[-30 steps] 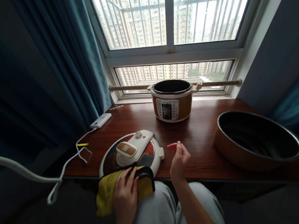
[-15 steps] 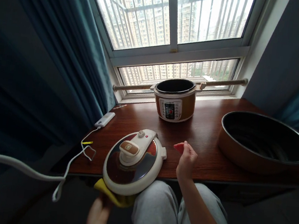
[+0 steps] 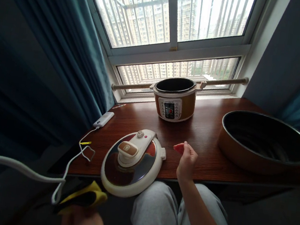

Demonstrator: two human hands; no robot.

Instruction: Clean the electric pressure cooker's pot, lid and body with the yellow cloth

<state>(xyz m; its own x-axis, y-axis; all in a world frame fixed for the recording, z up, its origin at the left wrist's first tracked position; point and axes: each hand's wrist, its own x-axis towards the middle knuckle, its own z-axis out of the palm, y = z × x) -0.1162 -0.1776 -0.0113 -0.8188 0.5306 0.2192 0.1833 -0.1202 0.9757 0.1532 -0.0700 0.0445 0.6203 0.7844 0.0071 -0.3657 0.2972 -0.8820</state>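
My left hand (image 3: 83, 221) is low at the front, blurred, closed on a folded yellow cloth (image 3: 96, 196) with a dark patch showing. Beside it, the pressure cooker lid (image 3: 131, 172) lies handle up on the table's front edge, partly overhanging it near my knee. The lid has a white rim, a dark glossy top and a brown-and-white handle. To the lid's right, my right hand (image 3: 187, 161) is closed in a pinch above the table, apart from the lid. Something reddish shows at its fingertips; I cannot tell whether it is an object or the fingers themselves.
A brown-and-white electric pressure cooker (image 3: 175, 101) stands lidless at the back by the window. A large dark-lined brown pot (image 3: 244, 154) sits on the right of the wooden table (image 3: 206, 123). At left lie a white power bank (image 3: 103, 119) and a white cable (image 3: 68, 164).
My left hand has drawn the yellow cloth away from under the lid's front rim, down and to the left. My right hand and the lid stay nearly where they were.
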